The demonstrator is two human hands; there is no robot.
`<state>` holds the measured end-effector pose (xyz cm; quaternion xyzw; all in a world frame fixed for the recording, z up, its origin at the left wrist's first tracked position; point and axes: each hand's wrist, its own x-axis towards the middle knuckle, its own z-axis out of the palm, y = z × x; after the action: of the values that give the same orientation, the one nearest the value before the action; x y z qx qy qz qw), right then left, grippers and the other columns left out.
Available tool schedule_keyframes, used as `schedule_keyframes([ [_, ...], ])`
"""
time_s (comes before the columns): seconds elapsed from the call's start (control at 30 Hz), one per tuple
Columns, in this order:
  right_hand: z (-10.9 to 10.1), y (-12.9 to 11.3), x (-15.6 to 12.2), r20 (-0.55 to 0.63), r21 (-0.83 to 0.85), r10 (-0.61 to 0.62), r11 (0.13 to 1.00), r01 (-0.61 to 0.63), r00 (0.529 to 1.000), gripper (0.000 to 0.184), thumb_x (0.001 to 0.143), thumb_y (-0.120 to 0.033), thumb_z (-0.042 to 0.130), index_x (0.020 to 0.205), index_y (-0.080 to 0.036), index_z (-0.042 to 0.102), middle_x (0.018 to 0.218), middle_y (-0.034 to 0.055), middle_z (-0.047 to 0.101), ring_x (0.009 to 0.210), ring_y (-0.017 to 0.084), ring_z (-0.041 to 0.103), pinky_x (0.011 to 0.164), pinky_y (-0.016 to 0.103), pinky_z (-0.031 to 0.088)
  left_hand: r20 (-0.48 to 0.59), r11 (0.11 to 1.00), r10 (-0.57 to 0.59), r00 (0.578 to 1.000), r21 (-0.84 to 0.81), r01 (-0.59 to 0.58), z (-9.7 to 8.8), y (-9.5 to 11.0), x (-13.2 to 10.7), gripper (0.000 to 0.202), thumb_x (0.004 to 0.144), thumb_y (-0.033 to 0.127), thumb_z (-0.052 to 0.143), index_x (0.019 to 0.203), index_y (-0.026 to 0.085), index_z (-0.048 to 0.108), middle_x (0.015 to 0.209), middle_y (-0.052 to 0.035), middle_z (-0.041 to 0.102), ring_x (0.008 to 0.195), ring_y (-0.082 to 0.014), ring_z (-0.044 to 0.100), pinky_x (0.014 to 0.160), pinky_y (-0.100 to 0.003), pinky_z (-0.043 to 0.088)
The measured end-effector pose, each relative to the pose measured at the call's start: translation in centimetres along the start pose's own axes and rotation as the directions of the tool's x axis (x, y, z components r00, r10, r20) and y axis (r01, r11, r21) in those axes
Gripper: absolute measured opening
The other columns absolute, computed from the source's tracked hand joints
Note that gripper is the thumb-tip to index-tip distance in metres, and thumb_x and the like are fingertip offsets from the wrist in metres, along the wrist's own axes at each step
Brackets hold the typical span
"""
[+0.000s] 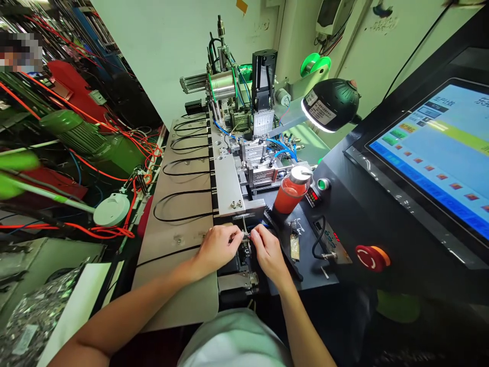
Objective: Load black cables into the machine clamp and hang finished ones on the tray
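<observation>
My left hand (219, 245) is closed in a pinch over the front of a narrow machine track. My right hand (267, 250) pinches from the other side, its fingertips almost meeting the left ones. Whatever sits between the fingertips is too small and covered to make out. A black cable (168, 256) runs across the tan plate (183, 300) and passes out of sight behind my left hand. Just beyond the fingers lies a metal guide bar (229, 186) with two bolts. Below them is a small metal fixture (246, 250), partly hidden by the hands.
Several looped black cables (185, 206) lie along the plate. Right of my hands stand a red-filled jar (291, 191), a lamp (330, 104), a red emergency button (372, 258) and a touchscreen (439, 132). Pneumatic cylinders (262, 171) sit ahead; a white round-based fan (111, 209) is left.
</observation>
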<state>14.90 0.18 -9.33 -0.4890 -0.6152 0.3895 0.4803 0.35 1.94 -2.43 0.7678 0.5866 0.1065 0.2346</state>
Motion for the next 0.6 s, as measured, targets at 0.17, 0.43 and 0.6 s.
schedule_keyframes([
  [0.17,1.0,0.4,0.5,0.001,0.086,-0.065,0.994,0.064,0.998,0.029,0.097,-0.027,0.037,0.069,-0.022,0.034,0.063,-0.0047,0.035,0.056,0.012,0.035,0.055,0.026,0.028,-0.032,0.999,0.036,0.999,0.042,-0.035,0.1,-0.2,-0.2,0.022,0.090,0.022,0.053,0.074,0.017,0.067,0.066,0.0006,0.064,0.062,-0.0123,0.057,0.061,-0.023,0.037],
  [0.43,1.6,0.7,0.3,-0.057,0.193,-0.047,0.980,0.058,0.997,0.029,0.098,-0.028,0.037,0.070,-0.022,0.035,0.063,-0.0045,0.035,0.057,0.011,0.035,0.054,0.025,0.028,-0.184,0.861,0.463,0.867,0.326,-0.390,0.4,-2.4,-1.9,0.026,0.095,0.017,0.047,0.110,0.026,0.066,0.091,0.0010,0.066,0.068,-0.0093,0.061,0.059,-0.019,0.043],
  [0.6,2.0,1.1,0.2,-0.066,0.208,-0.025,0.977,0.038,0.998,0.029,0.098,-0.030,0.037,0.069,-0.022,0.035,0.064,-0.0045,0.035,0.058,0.011,0.036,0.054,0.024,0.031,-0.047,0.638,0.630,0.775,0.601,-0.482,0.0,-1.8,-1.9,0.031,0.095,0.010,0.039,0.111,0.018,0.064,0.083,-0.0020,0.067,0.066,-0.0128,0.057,0.055,-0.021,0.042],
])
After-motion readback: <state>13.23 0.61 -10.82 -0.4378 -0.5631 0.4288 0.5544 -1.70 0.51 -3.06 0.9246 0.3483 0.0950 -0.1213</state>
